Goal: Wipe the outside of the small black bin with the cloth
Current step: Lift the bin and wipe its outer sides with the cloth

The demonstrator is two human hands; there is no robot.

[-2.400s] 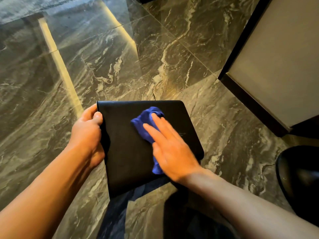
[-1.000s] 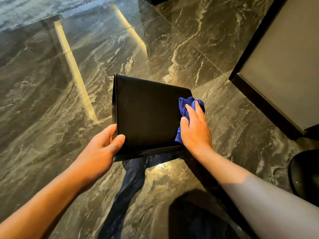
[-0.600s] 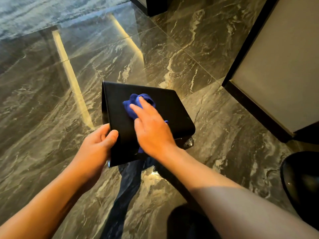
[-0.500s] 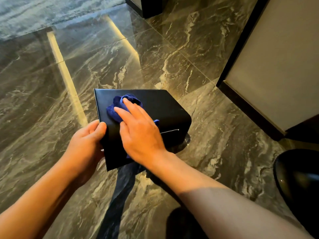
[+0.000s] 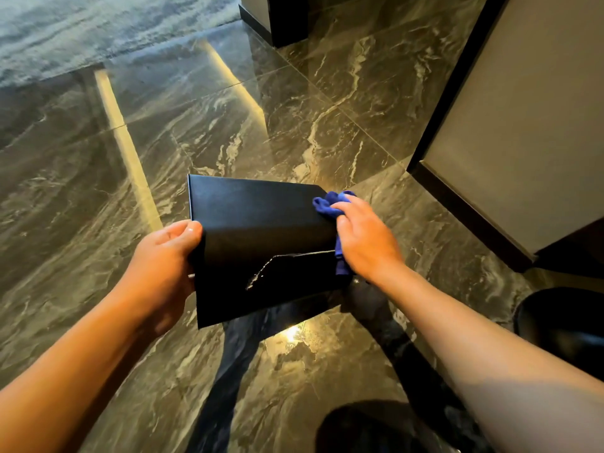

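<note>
The small black bin (image 5: 258,230) is held tilted above the dark marble floor, one flat side facing me, with a thin pale streak across its lower part. My left hand (image 5: 163,266) grips its left edge, thumb on the facing side. My right hand (image 5: 362,237) presses a crumpled blue cloth (image 5: 330,204) against the bin's right edge. Part of the cloth hangs down under my palm. The bin's opening is hidden from me.
Glossy marble floor (image 5: 294,109) spreads all around. A beige cabinet panel with a dark base (image 5: 510,125) stands at the right. A round black object (image 5: 568,322) sits at the lower right. A dark furniture foot (image 5: 281,18) is at the top. My dark-trousered legs reflect below.
My right hand slid the cloth from the middle of the bin's facing side to its right edge. The bin turned slightly in my left hand, which stayed on the left edge.
</note>
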